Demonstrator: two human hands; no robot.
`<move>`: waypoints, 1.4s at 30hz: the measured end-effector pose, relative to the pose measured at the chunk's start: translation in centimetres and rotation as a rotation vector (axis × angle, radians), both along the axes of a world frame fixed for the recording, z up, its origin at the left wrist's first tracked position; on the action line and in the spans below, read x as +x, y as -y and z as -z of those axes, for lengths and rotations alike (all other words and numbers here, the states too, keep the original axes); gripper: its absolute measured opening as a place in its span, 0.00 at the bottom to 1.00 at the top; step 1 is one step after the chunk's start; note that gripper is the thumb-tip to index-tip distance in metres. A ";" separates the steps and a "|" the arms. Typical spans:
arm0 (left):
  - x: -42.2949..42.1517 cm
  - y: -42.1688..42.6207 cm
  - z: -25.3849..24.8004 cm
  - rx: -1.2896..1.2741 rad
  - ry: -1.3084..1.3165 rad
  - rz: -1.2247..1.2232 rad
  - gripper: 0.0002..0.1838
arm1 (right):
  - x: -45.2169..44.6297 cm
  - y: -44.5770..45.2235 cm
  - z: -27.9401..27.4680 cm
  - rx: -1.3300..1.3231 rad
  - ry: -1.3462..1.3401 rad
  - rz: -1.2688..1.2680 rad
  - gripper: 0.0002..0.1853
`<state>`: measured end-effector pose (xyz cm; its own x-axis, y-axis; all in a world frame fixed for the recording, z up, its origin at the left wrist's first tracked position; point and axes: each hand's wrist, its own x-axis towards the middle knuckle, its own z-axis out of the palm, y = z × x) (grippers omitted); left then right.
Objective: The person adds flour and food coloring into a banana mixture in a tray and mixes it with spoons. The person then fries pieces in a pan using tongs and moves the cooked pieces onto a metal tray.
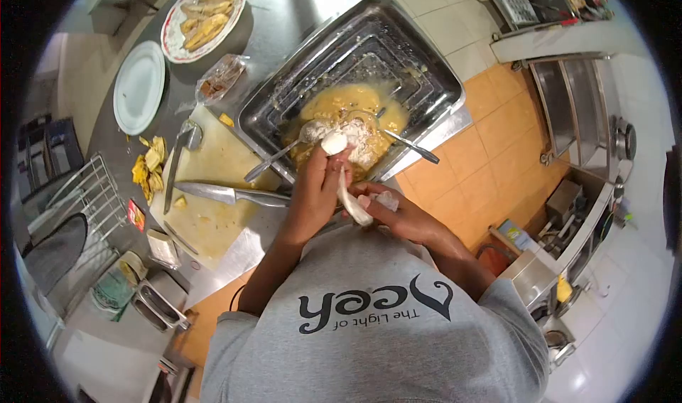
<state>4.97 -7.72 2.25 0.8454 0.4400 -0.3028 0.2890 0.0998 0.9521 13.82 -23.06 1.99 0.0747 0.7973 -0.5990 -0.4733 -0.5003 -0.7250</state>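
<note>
Left hand: we found it closed round a white rounded lump above a shiny rectangular metal tray | Right hand: bent fingers gripped a whitish plastic-like strip | Tray: held yellow liquid mixture; white powder added, we judged, not yet blended.

Yellow liquid and white powder at twelve o'clock, red-patterned white plate at eleven, orange tiles at three, black-lettered grey shirt at six
</note>
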 end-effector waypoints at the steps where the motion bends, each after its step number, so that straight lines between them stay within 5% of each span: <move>1: -0.2 -0.5 -0.1 0.154 0.001 0.027 0.10 | 0.0 0.6 0.3 0.034 0.015 0.019 0.21; 3: -0.5 -1.1 -0.3 0.460 0.011 0.070 0.09 | 0.0 1.2 0.2 0.099 0.047 0.050 0.20; 11: 0.0 -3.5 -1.3 0.897 -0.329 0.425 0.16 | 2.3 4.4 -0.3 0.176 0.192 0.196 0.19; 27: 2.6 -4.1 -2.5 1.026 -0.338 0.716 0.24 | 1.7 7.2 0.5 0.255 0.163 0.335 0.16; 33: 3.4 -3.9 -2.4 1.041 -0.436 0.800 0.24 | 5.5 2.3 -1.6 0.384 0.787 0.176 0.08; 35: 3.8 -3.6 -2.7 1.037 -0.474 0.837 0.24 | 7.1 -1.0 -0.9 0.658 1.178 0.124 0.09; 38: 3.8 -3.8 -3.3 1.089 -0.373 0.869 0.22 | 9.0 -4.6 0.0 0.806 1.184 -0.220 0.11; 42: 3.5 -4.9 -3.5 1.134 -0.303 0.863 0.18 | 9.6 -6.2 -1.1 0.779 1.209 -0.352 0.12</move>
<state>8.52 -2.78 5.79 0.9333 -0.0420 -0.3566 0.0689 -0.9537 0.2927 23.38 -16.88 3.10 -0.0562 0.9635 0.2617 0.6592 0.2326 -0.7151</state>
